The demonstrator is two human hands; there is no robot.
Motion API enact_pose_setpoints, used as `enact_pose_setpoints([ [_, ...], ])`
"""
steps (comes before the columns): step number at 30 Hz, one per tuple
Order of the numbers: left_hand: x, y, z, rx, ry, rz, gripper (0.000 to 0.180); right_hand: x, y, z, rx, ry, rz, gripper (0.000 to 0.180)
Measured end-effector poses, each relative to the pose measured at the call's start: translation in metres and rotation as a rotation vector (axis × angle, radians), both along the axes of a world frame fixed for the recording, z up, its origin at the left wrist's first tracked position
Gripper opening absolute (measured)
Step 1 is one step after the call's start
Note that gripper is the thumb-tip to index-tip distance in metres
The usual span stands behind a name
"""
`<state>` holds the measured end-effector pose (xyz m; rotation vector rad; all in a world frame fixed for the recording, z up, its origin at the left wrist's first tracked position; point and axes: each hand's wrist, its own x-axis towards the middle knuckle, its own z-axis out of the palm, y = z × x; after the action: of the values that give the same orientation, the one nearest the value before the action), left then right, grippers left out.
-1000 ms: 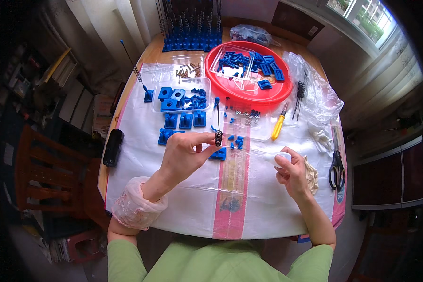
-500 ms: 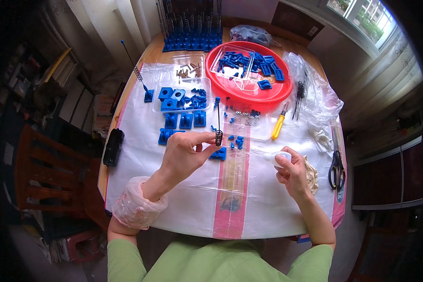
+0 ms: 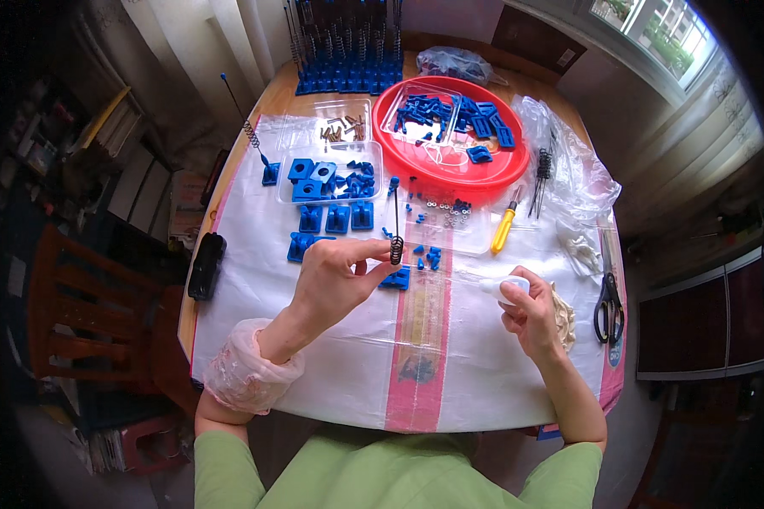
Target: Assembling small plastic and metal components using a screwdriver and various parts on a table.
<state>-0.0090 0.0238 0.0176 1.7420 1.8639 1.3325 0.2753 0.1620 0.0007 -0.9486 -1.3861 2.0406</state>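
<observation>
Between thumb and fingertips, my left hand [image 3: 335,276] pinches a black coil spring [image 3: 396,250]. A thin dark rod rises upright from the coil and ends in a small blue tip [image 3: 394,182]. My right hand [image 3: 528,314] is closed round a small white squeeze bottle [image 3: 511,291], whose nozzle points left toward the spring, well apart from it. Just below my left fingertips lies a blue plastic part [image 3: 395,278]. Small blue pieces [image 3: 433,257] are scattered to the right of the spring. A cream-coloured cloth or glove [image 3: 562,318] lies partly behind my right hand.
A clear box [image 3: 373,191] of blue parts stands beyond my left hand, with blue brackets [image 3: 337,218] before it. Farther off are a red basin [image 3: 518,170] and rows of spring assemblies [image 3: 348,68]. A yellow screwdriver [image 3: 502,231] and scissors [image 3: 608,310] lie right; a black case [image 3: 206,265] left.
Hardly anything differs. The white bottle in my right hand is tilted slightly differently, while my left hand keeps the spring in about the same place.
</observation>
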Motion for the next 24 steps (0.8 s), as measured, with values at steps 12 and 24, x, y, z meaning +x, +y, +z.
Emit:
enact_pose_setpoints([
  [12,0.0010,-0.0003,0.0009,0.009,0.007,0.009,0.022,-0.0015,-0.0010,0.0032,-0.010,0.022,-0.010,0.015],
  [24,0.0006,-0.0002,0.0004,0.012,0.009,0.004,0.022,-0.0012,-0.0016,0.0053,-0.011,0.022,-0.010,0.018],
])
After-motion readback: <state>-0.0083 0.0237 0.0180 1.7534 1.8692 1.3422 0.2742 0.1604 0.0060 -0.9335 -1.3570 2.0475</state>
